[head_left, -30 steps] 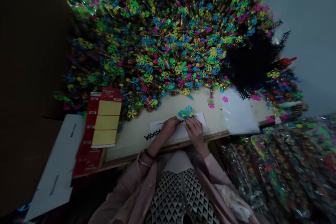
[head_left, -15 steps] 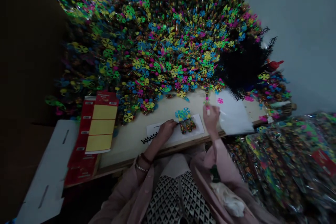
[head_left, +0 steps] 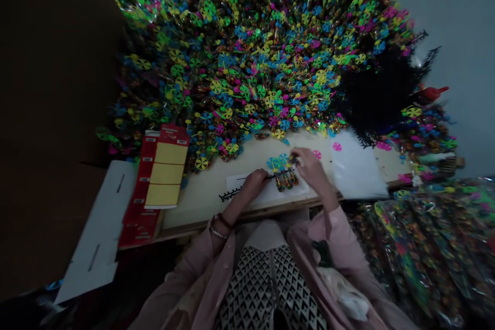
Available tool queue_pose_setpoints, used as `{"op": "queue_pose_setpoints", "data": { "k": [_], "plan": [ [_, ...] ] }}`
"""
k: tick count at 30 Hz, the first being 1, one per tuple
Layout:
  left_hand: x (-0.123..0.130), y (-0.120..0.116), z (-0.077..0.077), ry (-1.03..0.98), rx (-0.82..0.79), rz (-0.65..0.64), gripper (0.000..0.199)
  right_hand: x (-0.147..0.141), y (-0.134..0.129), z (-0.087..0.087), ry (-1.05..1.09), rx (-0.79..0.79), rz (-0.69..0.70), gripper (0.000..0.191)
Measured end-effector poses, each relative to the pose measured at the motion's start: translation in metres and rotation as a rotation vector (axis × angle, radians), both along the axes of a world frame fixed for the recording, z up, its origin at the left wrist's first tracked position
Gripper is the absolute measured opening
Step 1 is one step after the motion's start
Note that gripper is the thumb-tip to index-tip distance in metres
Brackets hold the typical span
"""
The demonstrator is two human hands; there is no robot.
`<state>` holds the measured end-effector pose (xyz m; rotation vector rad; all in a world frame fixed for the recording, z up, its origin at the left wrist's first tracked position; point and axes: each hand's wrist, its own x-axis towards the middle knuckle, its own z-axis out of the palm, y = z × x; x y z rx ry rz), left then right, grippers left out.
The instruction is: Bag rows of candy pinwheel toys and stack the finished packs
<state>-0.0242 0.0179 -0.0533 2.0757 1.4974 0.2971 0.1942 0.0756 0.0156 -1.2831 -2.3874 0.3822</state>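
Pinwheel candy packs (head_left: 285, 180) sit in a short row on a black plastic comb strip (head_left: 231, 195), which lies across a white paper sheet (head_left: 247, 185) on my pale worktable (head_left: 201, 206). My left hand (head_left: 255, 181) is curled narrow over the strip, forearm slanting up from my lap, apparently pinning the strip so the row cannot slide. My right hand (head_left: 309, 167) reaches in from the other side, wrist raised, fingertips (head_left: 295, 161) pinched tight at the top of the row; what they grip is too small to tell. Blue and green pinwheels (head_left: 276, 163) fan out just above the packs. Behind them rises a huge heap of pinwheel packs (head_left: 240, 46), with a dark mass of black strips (head_left: 373, 87) at its right and a clear plastic sheet (head_left: 358, 170) near my right hand.
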Motion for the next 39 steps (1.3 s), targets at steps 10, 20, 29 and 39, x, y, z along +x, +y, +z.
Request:
{"op": "queue_pose_setpoints", "data": {
  "k": [10, 20, 29, 39],
  "plan": [
    [-0.016, -0.014, 0.017, 0.153, -0.028, -0.013, 0.021, -0.042, -0.049, -0.069, -0.169, 0.187, 0.464, 0.028],
    [-0.012, -0.039, 0.002, 0.015, 0.037, -0.021, 0.028, -0.028, -0.088, -0.077, -0.046, 0.219, 0.383, 0.028],
    [-0.008, -0.042, 0.011, -0.047, -0.016, 0.018, 0.028, -0.042, -0.11, -0.085, 0.123, 0.125, 0.158, 0.051],
    [-0.008, -0.041, 0.012, -0.051, -0.056, 0.043, 0.027, -0.067, -0.126, -0.079, 0.046, 0.13, -0.296, 0.032]
  ]
}}
